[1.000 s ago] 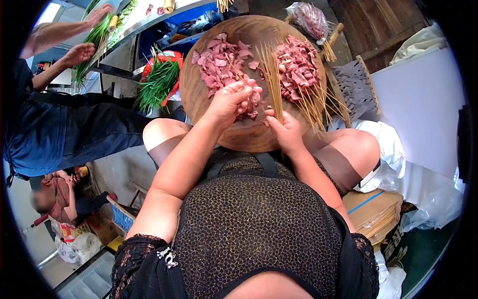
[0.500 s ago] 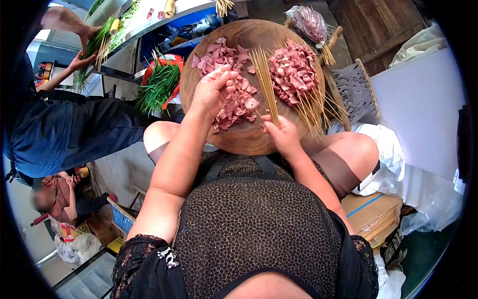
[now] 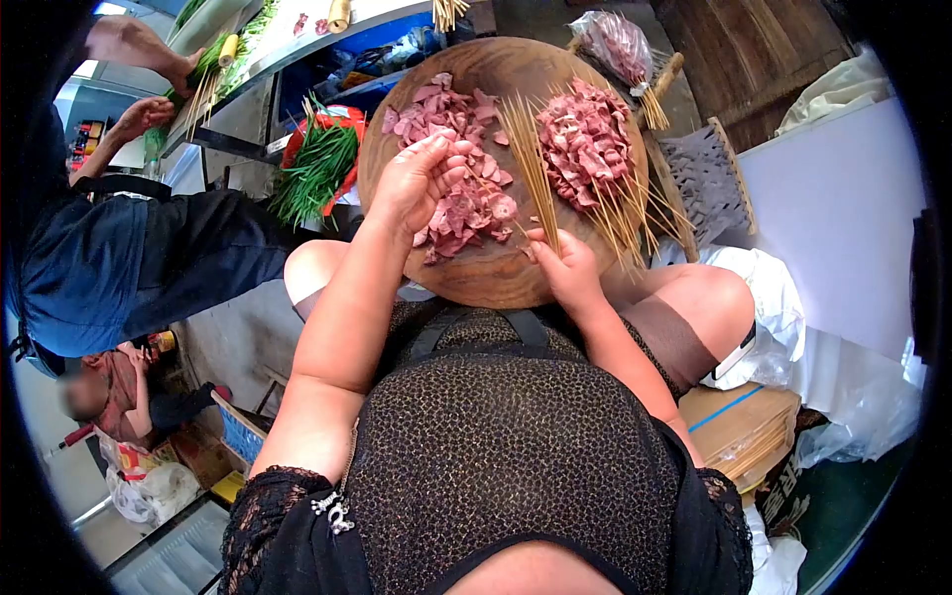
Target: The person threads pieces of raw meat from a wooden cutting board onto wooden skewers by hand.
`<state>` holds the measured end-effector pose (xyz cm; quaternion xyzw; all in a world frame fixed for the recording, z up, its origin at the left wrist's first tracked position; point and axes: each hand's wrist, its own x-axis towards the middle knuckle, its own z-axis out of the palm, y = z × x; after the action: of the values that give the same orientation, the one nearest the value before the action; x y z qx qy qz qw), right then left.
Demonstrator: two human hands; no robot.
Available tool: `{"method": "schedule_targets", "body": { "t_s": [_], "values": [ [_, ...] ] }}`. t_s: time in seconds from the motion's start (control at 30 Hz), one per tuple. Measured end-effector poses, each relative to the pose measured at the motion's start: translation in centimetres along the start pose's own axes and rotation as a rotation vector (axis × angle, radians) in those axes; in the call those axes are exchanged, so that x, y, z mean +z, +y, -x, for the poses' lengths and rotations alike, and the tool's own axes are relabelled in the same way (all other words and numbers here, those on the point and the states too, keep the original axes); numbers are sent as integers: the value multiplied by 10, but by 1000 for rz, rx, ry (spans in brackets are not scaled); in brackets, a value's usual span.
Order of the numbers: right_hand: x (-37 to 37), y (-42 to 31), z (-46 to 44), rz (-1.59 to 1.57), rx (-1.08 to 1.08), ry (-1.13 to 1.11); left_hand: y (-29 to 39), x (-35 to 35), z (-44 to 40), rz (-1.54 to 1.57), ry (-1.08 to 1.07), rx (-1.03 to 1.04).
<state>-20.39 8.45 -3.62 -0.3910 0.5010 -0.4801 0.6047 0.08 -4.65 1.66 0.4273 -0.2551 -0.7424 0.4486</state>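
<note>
My right hand (image 3: 567, 266) is closed around the lower end of a bundle of bamboo skewers (image 3: 531, 164), which fans out away from me. A single thin stick pokes out leftward from the same fingers, its tip near the loose meat. My left hand (image 3: 421, 178) hovers over the pile of sliced raw meat (image 3: 466, 213), palm turned inward and fingers curled together. Whatever lies between those fingertips is too small to name. To the right of the bundle, skewered meat (image 3: 585, 144) is heaped with its bare sticks pointing toward me. All of it rests on a round wooden board (image 3: 496, 288).
Bagged meat skewers (image 3: 613, 48) lie beyond the board, near a woven-seat chair (image 3: 706, 178). Green chives (image 3: 319, 164) in a red bag sit to the left. A co-worker's hands (image 3: 144, 117) are by a table with greens. Another person sits at lower left.
My left hand has shifted slightly, its fingers still curled. The single stick at my right hand has drawn back a little from the meat. The co-worker's lower hand has moved away from the greens.
</note>
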Motion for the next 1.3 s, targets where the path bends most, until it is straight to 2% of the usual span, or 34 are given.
{"method": "schedule_targets", "body": {
  "t_s": [0.13,0.5,0.57,0.77,0.83,0.9,0.97,1.07,1.13,1.23,1.3],
  "values": [
    [-1,3,-1,53,-55,5,-1,1,4,32,-16,-34],
    [1,7,-1,61,-34,25,-17,6,5,72,-69,-29],
    [1,6,0,57,-33,18,-18,2,5,12,-179,-67],
    [-1,6,-3,-46,67,12,-32,29,26,-214,-88,-212],
    [-1,6,-2,-43,80,30,-34,16,21,-268,-147,-216],
    [0,2,-1,-78,85,66,-31,8,17,-308,-30,-188],
    [2,-1,-2,-116,87,95,-26,-8,11,-80,60,-163],
    [1,-4,-1,-73,94,65,-10,-14,11,20,60,-123],
    [1,-3,1,-76,186,-27,-13,-33,1,-3,33,-93],
    [3,-2,2,-64,136,-36,-18,-42,-7,-62,-16,-19],
    [3,-2,2,-55,142,-44,-18,-38,-6,-36,80,34]
  ]
}}
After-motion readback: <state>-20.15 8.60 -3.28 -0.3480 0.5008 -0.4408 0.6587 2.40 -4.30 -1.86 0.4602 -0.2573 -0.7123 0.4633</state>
